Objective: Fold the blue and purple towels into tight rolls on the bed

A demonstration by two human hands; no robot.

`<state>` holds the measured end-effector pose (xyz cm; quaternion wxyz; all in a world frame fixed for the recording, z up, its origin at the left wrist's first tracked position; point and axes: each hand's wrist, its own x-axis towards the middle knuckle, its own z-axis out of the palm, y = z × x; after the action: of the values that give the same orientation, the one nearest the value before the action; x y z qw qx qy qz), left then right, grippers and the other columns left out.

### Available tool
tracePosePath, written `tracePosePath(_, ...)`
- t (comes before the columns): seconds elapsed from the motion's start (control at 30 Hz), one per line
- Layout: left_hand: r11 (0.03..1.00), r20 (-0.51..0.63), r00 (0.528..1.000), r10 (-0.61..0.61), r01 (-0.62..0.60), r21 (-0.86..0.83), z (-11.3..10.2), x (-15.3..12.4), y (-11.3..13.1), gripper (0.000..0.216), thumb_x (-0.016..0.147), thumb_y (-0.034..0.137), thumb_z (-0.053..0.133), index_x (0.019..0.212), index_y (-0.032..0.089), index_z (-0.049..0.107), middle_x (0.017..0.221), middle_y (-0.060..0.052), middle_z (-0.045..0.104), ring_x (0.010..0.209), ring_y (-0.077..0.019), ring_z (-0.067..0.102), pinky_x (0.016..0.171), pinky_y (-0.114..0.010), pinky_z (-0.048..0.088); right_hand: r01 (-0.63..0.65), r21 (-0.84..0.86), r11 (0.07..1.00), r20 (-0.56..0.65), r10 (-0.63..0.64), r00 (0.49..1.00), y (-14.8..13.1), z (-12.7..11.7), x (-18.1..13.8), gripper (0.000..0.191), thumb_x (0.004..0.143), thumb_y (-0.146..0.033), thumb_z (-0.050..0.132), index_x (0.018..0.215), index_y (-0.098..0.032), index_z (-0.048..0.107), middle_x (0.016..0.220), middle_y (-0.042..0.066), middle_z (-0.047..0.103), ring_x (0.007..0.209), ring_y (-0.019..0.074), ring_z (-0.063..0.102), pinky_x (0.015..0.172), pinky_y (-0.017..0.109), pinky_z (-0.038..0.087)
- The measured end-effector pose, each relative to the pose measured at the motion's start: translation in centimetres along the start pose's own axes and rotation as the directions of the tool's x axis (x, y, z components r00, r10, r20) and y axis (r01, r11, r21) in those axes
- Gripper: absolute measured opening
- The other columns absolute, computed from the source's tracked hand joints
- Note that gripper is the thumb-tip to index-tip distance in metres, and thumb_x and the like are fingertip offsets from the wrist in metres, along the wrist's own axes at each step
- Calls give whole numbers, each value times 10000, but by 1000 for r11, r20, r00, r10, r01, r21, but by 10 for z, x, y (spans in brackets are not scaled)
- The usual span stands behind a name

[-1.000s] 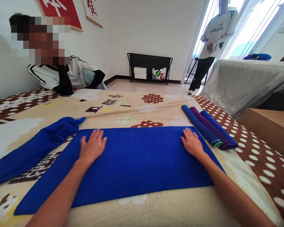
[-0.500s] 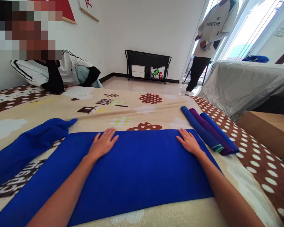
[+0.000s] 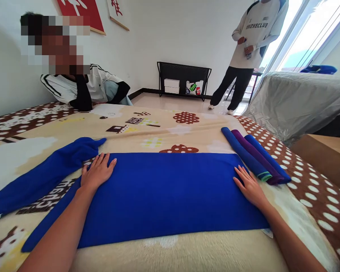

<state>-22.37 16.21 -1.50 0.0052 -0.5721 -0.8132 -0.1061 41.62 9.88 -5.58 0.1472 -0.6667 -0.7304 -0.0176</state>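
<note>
A blue cloth (image 3: 170,196), looking like a towel, lies spread flat in front of me on a patterned blanket (image 3: 209,249). My left hand (image 3: 98,170) rests palm down near its far left corner, fingers spread. At the right edge lies my right hand (image 3: 249,185), flat with its fingers stretched out. Neither hand grips anything. Left of the spread cloth is a second, crumpled blue cloth (image 3: 53,166). Beyond my right hand lie three rolled cloths side by side: a blue one with a green-striped end (image 3: 243,151), a purple one (image 3: 257,156) and another blue one (image 3: 269,158).
One person (image 3: 85,87) leans on the blanket's far left edge. Another person (image 3: 252,37) stands at the back right. A black rack (image 3: 184,75) stands by the wall. Plastic-covered furniture (image 3: 306,94) and a cardboard box (image 3: 323,158) are on the right.
My hands have slid apart over the cloth, the left to its far left corner, the right to the right edge and nearer me. The view has shifted slightly left.
</note>
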Motion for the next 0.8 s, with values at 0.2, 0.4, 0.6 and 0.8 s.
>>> tracePosePath(0.2, 996, -51, 995, 84, -83, 11, -11, -19, 46, 508, 975, 402, 579, 1425, 184, 494, 1552, -142, 416, 1447, -351, 364, 1181, -674, 216, -21, -43, 999, -124, 16, 992, 23, -10, -146, 668, 996, -569, 287, 1541, -193, 379, 1566, 90, 416, 1470, 283, 364, 1194, 542, 331)
tracePosePath(0.4, 877, 2, 881, 472, -470, -100, 2, -27, 174, 389, 956, 369, 623, 1295, 181, 586, 1357, -110, 579, 1193, -264, 594, 1005, -510, 507, 199, 72, 977, -299, -169, 939, -88, -22, -169, 375, 951, -385, 530, 1288, -243, 611, 1319, 115, 635, 1204, 302, 611, 968, 495, 519)
tracePosePath(0.6, 873, -27, 883, 470, -469, -134, 21, -27, 235, 365, 959, 371, 619, 1266, 176, 595, 1297, -105, 606, 1122, -242, 623, 949, -471, 542, 410, 221, 885, -391, -304, 868, -246, -2, -148, 334, 969, -201, 472, 1275, -203, 606, 750, 33, 673, 634, 189, 658, 655, 341, 500)
tracePosePath(0.8, 882, 18, 899, 438, -425, -203, 34, -15, 245, 369, 958, 374, 621, 1268, 176, 593, 1295, -105, 605, 1114, -240, 625, 941, -467, 546, 369, 106, 923, -397, -301, 867, -280, 18, -132, 350, 907, -63, 449, 1150, -156, 683, 572, 2, 605, 435, 163, 575, 545, 323, 406)
